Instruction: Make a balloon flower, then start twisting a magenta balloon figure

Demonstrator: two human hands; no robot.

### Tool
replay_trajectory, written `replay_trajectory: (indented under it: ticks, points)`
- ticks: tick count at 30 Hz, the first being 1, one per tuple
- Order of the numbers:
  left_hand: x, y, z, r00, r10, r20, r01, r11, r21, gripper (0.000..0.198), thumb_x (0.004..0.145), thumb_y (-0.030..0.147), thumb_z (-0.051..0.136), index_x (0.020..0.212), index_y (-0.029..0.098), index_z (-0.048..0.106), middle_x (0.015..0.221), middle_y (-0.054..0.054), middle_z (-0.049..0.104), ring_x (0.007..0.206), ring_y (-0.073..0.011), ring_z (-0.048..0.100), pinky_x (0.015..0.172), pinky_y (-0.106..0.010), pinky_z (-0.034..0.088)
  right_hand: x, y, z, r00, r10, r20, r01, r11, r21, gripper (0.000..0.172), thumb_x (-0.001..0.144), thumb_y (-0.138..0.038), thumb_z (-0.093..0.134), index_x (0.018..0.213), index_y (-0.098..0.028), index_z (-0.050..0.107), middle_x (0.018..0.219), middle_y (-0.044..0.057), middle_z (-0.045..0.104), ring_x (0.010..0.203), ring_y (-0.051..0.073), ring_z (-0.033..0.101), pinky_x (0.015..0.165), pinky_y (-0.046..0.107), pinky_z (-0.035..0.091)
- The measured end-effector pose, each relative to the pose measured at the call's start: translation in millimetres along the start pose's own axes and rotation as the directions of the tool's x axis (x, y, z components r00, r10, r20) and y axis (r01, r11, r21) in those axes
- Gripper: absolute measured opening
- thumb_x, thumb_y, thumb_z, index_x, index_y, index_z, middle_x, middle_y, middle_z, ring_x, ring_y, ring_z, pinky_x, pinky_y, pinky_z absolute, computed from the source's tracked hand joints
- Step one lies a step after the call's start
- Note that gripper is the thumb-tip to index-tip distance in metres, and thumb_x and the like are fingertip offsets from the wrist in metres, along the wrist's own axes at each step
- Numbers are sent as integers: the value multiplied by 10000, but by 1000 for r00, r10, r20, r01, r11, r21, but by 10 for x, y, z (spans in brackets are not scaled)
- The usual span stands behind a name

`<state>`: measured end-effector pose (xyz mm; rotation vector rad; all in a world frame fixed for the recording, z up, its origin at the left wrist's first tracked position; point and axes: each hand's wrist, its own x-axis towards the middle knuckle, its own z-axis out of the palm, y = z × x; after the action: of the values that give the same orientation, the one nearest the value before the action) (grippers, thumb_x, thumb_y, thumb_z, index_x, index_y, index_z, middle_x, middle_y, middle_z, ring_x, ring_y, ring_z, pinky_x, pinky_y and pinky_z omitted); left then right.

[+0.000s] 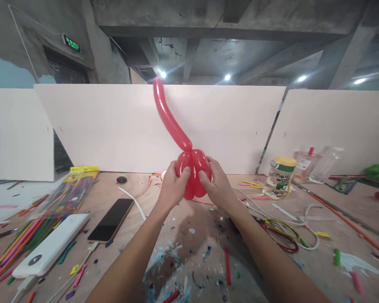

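Observation:
I hold a red modelling balloon (192,168) in front of me above the table (208,235). Its lower part is twisted into several short round bubbles bunched together, and one long tube (166,113) rises from them and curves up to the left. My left hand (172,187) grips the left side of the bunch, fingers curled round it. My right hand (216,183) grips the right side with thumb and fingers pressed on the bubbles. Both forearms reach in from the bottom edge.
A black phone (112,219) and a white power bank (50,250) lie at left beside a packet of uninflated balloons (68,191). Cups and a bottle (326,164) stand at right. Cables, hoops (279,235) and balloon scraps litter the table. White boards (113,126) wall the back.

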<state>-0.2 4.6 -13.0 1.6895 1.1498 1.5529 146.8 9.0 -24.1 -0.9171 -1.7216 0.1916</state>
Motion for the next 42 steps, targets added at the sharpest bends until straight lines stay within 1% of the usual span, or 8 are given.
replay_trajectory:
  ticks: [6,10,13,16,19,26,34,42]
  points:
    - [34,-38,2,996,-27,-81,22,998,-60,241,867,373,471,954,165,558,854,-32,599,743,-161,578,655,-282,451,-12,5,36,996,-14,93,26,992,-127,306,834,-288,483,1121,-193,529,1276,112,493,1190,279,442,1024,471,354]
    - [38,-28,-40,1000,8,8,-8,999,-44,249,860,368,492,985,163,558,915,-45,618,804,-173,588,695,-291,457,-30,7,62,995,27,97,-20,997,-74,319,844,-322,495,1141,-213,535,1240,97,522,1148,281,466,999,479,362]
    - [47,-18,-112,992,31,122,-32,999,6,251,837,361,536,994,167,568,909,-39,630,798,-175,585,689,-293,454,-33,38,69,982,163,93,-174,978,116,333,864,-432,495,1115,-217,539,1205,89,546,1123,270,496,973,462,390]
    - [74,-36,-208,980,67,185,-63,998,-31,267,819,353,567,1009,166,585,924,-47,636,819,-184,582,711,-302,459,-4,96,38,922,348,170,-387,830,402,387,841,-536,514,1065,-221,503,1097,74,590,997,239,575,870,429,472]
    - [99,-88,-266,959,88,270,-34,980,-196,311,834,360,555,1072,161,577,1026,-75,631,920,-212,589,796,-334,468,27,125,-12,898,332,289,-440,691,573,460,815,-523,577,1161,-254,437,1094,54,602,951,210,604,842,402,494]
    - [35,-75,-201,941,170,293,-64,938,-339,695,761,361,671,1355,233,334,1355,-116,455,1195,-265,491,951,-386,451,-13,-7,-11,982,166,85,-186,909,374,430,816,-493,596,1143,-237,484,1181,75,551,1059,220,551,907,385,462]
    - [16,-79,-263,876,310,369,-210,934,-288,834,699,292,677,1407,253,238,1446,-131,332,1253,-284,444,990,-405,446,-35,-18,-167,912,141,385,-336,797,502,731,699,-421,735,1300,-296,337,1307,97,490,1025,237,603,847,413,527]
    - [6,-104,-171,914,310,263,-311,950,-40,701,719,151,603,1368,264,364,1407,-78,426,1244,-249,456,1025,-407,401,-32,10,-72,946,159,284,-275,857,436,730,618,-513,770,1217,-244,450,1173,92,578,1039,258,583,870,420,506]
